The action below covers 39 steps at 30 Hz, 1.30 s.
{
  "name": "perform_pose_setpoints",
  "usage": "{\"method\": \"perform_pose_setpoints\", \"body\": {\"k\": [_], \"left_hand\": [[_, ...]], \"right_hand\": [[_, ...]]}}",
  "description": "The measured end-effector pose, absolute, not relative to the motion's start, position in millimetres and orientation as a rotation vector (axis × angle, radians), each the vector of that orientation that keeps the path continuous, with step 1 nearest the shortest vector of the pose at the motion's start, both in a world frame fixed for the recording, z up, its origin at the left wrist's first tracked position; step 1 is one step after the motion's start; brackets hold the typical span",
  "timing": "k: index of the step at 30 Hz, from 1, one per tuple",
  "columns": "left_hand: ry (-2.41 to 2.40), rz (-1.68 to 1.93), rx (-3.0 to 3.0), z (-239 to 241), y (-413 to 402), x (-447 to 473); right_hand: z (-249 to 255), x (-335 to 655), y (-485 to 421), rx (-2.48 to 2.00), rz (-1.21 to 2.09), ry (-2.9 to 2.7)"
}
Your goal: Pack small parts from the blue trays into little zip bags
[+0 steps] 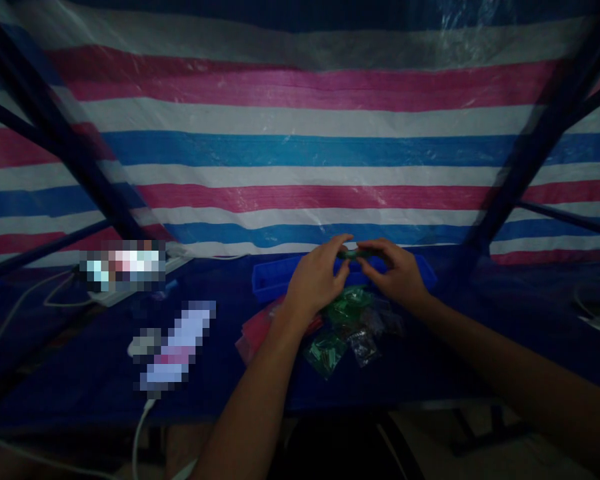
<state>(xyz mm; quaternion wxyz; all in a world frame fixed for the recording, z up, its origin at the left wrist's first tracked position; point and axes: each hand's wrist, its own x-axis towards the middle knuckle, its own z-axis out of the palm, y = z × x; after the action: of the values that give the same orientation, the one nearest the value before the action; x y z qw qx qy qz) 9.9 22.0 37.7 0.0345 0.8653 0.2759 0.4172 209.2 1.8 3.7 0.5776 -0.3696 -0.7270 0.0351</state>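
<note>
Head view: small green item pinched between both hands at the blue tray

The left hand (pixel 319 272) and right hand (pixel 399 272) meet above the blue tray (pixel 269 285), fingertips of each closed on opposite ends of a small green item (pixel 350 254); dimness hides exactly what it is. Handling of this piece looks unfinished, since both hands grip it and it has not been set down. Nearer the person than the tray, green packets (pixel 325 353), a clear packet (pixel 364 348) and a pink bag (pixel 259 328) lie on the bench (pixel 415 383), out of the hands. Which of these are finished and which remain, I cannot tell; nor can I judge the tray's contents, partly hidden by the hands. Left of the tray, a white cable (pixel 139 427) reaches a blurred-out object (pixel 183 347).
</note>
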Motion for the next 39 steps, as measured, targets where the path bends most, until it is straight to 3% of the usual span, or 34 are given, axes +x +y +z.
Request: {"method": "perform_pose_setpoints", "body": {"k": [16, 24, 30, 34, 39], "left_hand": [[1.067, 1.263, 2.835, 19.2, 2.4, -2.8], [0.770, 1.334, 2.507, 20.1, 4.7, -4.4], [0.992, 1.536, 2.339, 19.0, 12.7, -3.6], [0.972, 1.528, 2.286, 16.6, 13.9, -4.9], [0.951, 1.477, 2.366, 14.5, 11.5, -2.9]], "right_hand": [[-7.1, 208.4, -7.4, -0.883, -0.178, -1.854], [-8.8, 211.0, 1.9, -0.758, -0.308, -2.007], [-7.3, 199.5, -6.1, -0.864, -0.104, -1.960], [-12.0, 196.2, -7.8, -0.831, 0.109, -1.916], [-14.2, 194.4, -8.5, -0.855, 0.146, -1.769]]}}
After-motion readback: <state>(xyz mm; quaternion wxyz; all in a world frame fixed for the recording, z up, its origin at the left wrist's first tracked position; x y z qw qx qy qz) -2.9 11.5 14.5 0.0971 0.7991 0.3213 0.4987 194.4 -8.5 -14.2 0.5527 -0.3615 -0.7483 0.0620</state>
